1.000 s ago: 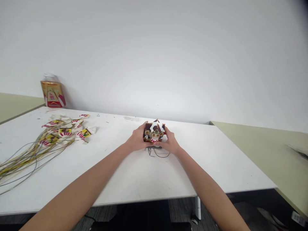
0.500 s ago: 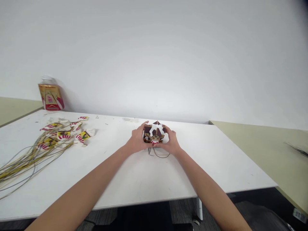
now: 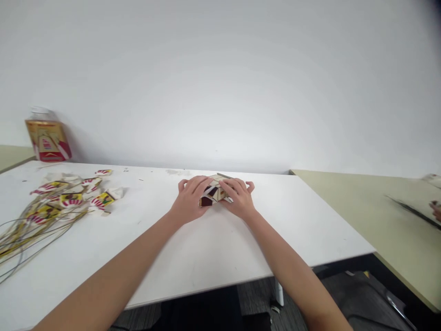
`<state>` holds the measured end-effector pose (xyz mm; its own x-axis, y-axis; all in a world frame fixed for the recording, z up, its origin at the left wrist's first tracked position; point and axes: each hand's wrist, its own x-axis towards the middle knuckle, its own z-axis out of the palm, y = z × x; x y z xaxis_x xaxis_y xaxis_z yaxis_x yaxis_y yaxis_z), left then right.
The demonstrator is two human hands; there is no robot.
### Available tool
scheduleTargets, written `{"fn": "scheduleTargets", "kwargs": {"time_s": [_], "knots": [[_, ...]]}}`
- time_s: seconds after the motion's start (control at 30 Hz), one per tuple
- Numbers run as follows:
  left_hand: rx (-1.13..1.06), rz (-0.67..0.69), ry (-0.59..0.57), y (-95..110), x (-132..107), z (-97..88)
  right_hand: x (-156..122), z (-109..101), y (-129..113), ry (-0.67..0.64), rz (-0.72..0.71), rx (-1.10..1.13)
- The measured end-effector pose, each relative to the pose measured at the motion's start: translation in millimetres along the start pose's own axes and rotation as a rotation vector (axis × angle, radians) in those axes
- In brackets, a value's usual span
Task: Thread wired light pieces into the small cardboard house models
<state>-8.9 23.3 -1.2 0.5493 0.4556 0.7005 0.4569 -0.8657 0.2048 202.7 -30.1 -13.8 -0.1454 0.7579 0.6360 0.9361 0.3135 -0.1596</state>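
A small paper house (image 3: 213,194) with a dark red and white roof lies tipped over on the white table (image 3: 206,248) near its far edge. My left hand (image 3: 188,201) covers its left side with the fingers curled over it. My right hand (image 3: 240,198) presses on its right side, fingers laid over the top. Most of the house is hidden under both hands.
A heap of red, yellow and white paper pieces (image 3: 69,195) with long thin wires (image 3: 20,234) lies at the table's left. A red and gold carton (image 3: 48,140) stands against the wall. A beige table (image 3: 379,211) adjoins on the right, with another person's fingers (image 3: 437,210) at its edge.
The house stood upright between my hands before; now it is tipped flat and both hands have closed over it. The view has shifted to the right.
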Motion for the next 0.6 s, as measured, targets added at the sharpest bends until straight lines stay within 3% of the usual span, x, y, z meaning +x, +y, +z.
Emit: {"fn": "scheduleTargets", "kwargs": {"time_s": [0.17,0.3,0.43,0.5,0.6], "knots": [[0.069,0.101,0.066,-6.0,0.3,3.3,4.4,-2.4,-2.9,-0.001,-0.033,-0.083],[0.104,0.069,0.149,-8.8,3.3,4.5,6.4,1.9,-0.9,0.149,-0.029,-0.190],[-0.037,-0.229,0.190,1.2,10.5,-0.8,10.6,3.8,-0.6,0.279,0.135,-0.248],[-0.167,-0.407,0.223,7.6,13.6,-5.0,12.7,1.8,-2.0,0.266,0.204,-0.233],[-0.305,-0.671,0.281,9.4,17.0,-7.9,13.8,-3.3,-5.3,0.208,0.197,-0.128]]}}
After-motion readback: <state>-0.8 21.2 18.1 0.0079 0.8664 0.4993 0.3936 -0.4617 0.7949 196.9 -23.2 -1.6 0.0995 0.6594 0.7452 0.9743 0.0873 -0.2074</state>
